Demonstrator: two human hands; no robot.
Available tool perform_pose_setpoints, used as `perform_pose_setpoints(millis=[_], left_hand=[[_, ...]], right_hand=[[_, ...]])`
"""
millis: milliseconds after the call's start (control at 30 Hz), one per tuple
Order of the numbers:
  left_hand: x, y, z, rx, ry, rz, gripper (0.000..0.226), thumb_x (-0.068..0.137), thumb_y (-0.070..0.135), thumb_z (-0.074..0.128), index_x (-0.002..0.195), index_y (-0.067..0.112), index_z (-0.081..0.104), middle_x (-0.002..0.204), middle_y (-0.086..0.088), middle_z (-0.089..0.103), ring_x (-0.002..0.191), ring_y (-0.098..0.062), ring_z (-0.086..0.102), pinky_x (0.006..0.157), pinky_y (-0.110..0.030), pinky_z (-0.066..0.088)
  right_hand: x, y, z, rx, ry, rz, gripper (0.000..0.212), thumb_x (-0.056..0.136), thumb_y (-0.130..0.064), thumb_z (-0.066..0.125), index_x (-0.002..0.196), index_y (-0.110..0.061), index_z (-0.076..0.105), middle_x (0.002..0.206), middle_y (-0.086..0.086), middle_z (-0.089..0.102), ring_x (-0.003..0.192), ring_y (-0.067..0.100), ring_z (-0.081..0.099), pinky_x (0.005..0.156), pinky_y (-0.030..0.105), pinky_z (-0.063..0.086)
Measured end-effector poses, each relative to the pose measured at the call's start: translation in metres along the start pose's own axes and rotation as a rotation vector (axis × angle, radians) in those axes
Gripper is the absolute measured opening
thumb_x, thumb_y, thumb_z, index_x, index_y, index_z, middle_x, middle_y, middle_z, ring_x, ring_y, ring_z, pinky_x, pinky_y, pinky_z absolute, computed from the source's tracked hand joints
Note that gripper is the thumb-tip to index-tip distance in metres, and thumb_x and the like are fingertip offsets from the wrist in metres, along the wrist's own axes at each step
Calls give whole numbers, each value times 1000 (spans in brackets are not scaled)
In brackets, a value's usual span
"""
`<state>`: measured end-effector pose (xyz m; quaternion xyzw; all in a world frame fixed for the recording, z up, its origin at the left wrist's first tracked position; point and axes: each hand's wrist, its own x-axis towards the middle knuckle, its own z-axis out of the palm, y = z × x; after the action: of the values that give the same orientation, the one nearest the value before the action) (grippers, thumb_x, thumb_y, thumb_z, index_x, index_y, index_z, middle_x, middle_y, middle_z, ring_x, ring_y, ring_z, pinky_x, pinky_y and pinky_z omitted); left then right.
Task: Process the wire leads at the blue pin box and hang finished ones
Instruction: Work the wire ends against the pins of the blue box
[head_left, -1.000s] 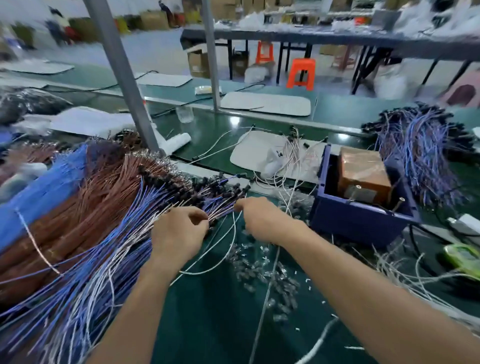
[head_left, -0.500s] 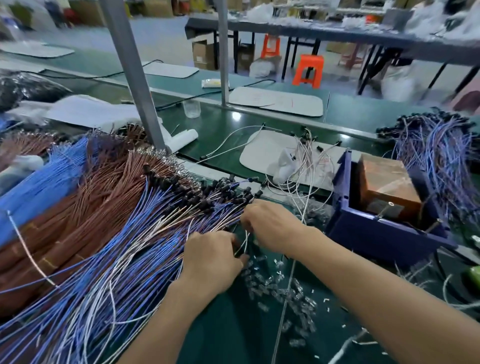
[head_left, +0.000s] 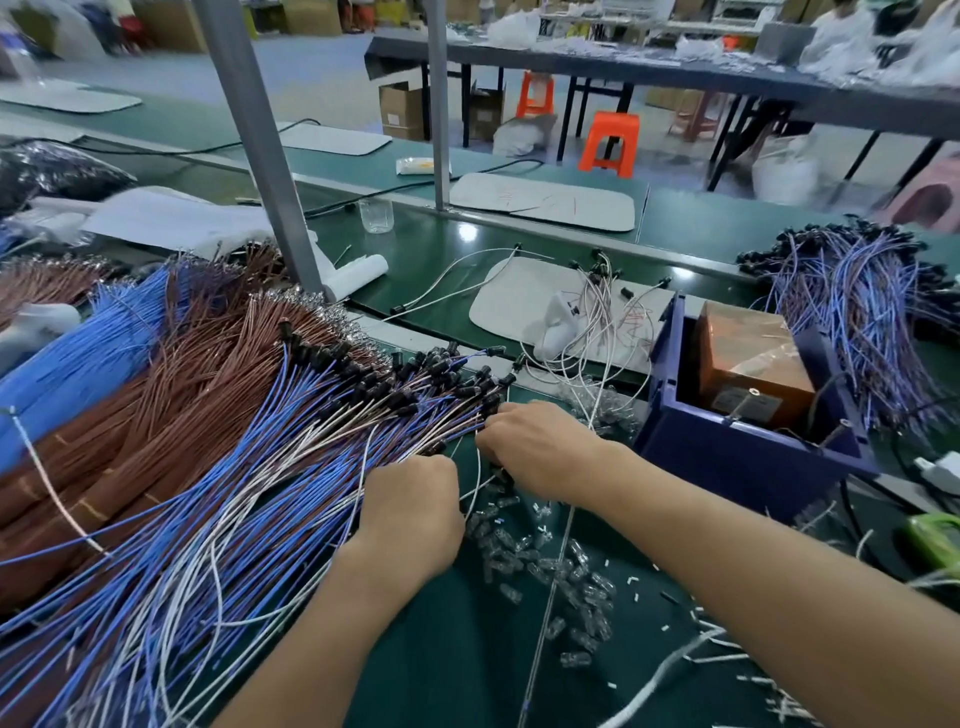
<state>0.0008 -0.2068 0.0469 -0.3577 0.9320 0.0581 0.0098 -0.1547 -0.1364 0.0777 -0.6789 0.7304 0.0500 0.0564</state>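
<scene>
A big fan of blue, white and brown wire leads (head_left: 270, 467) with black end caps lies on the green bench at the left. My left hand (head_left: 415, 514) sits at the fan's right edge, fingers curled down among the lead ends. My right hand (head_left: 540, 447) is just beyond it, fingers curled at the black-capped tips. The fingertips are hidden, so the exact lead each hand holds cannot be made out. The blue pin box (head_left: 748, 447) stands to the right, with a brown block (head_left: 748, 358) inside. A bundle of purple-blue finished leads (head_left: 862, 312) hangs behind the box.
Small clear plastic caps (head_left: 545, 566) lie scattered in front of my hands. Loose white leads (head_left: 597, 312) rest on a white mat behind. A grey frame post (head_left: 260, 156) rises at the left. A green object (head_left: 935, 540) lies at the right edge.
My left hand slid right and toward me along the lead ends. My right hand stayed at the capped tips. The view shifted slightly left.
</scene>
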Motion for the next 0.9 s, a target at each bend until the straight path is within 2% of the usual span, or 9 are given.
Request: perform_pose_setpoints(millis=[167, 300, 367, 500, 600, 700, 767, 833, 900], left_hand=[[-5, -11, 6, -382, -41, 44, 16, 90, 50, 65, 88, 34, 63, 78, 11, 65, 73, -8, 59, 59, -29, 37], [-3, -10, 8, -309, -13, 70, 15, 91, 45, 66, 89, 31, 69, 85, 12, 69, 81, -14, 62, 66, -28, 41], [0, -8, 6, -224, -3, 66, 16, 93, 43, 63, 86, 31, 71, 85, 10, 72, 81, -16, 65, 66, -28, 42], [10, -3, 0, -176, 150, 32, 13, 88, 44, 68, 86, 34, 75, 83, 9, 74, 82, -16, 68, 63, -26, 43], [29, -1, 1, -278, 342, 82, 23, 85, 32, 78, 107, 30, 78, 106, 5, 73, 104, -21, 62, 89, -34, 48], [51, -2, 7, -156, 304, 112, 50, 90, 22, 70, 139, 27, 62, 134, 7, 64, 127, -19, 52, 107, -36, 38], [61, -4, 8, -103, 301, 61, 53, 95, 17, 61, 146, 29, 54, 131, 4, 67, 122, -20, 57, 101, -36, 42], [68, -10, 9, -136, 346, -29, 51, 97, 9, 54, 143, 30, 57, 114, -3, 73, 101, -26, 68, 81, -37, 50], [71, -17, 7, -199, 417, -114, 50, 96, 4, 54, 140, 28, 61, 98, -8, 72, 76, -27, 66, 60, -33, 44]], right_hand=[[-14, 3, 9, 132, -17, 145, 32, 80, -4, 58, 101, -29, 58, 85, -7, 58, 79, 23, 54, 63, 34, 37], [-22, 9, 8, 230, -68, 236, 34, 76, -3, 62, 96, -30, 68, 91, -6, 66, 89, 23, 60, 71, 33, 47], [-22, 15, 6, 307, -16, 343, 39, 79, 1, 58, 101, -27, 74, 99, -2, 72, 98, 23, 65, 80, 37, 56], [-6, 26, 1, 366, 114, 505, 44, 82, 12, 47, 113, -9, 70, 112, 14, 70, 104, 34, 65, 90, 44, 56], [16, 31, 1, 361, 145, 554, 45, 84, 11, 46, 121, -7, 66, 119, 17, 67, 110, 37, 63, 91, 43, 54], [37, 29, 2, 378, 176, 567, 45, 86, 8, 46, 124, -7, 63, 123, 18, 66, 114, 39, 62, 89, 41, 50], [48, 27, 7, 373, 163, 559, 42, 85, 7, 49, 123, -6, 62, 122, 18, 66, 113, 39, 62, 85, 38, 48], [56, 27, 12, 373, 151, 555, 39, 87, 4, 53, 125, -3, 57, 123, 18, 63, 113, 37, 61, 83, 37, 46], [61, 30, 13, 375, 148, 567, 29, 89, 1, 56, 118, -1, 54, 119, 18, 60, 111, 37, 60, 77, 34, 40]])
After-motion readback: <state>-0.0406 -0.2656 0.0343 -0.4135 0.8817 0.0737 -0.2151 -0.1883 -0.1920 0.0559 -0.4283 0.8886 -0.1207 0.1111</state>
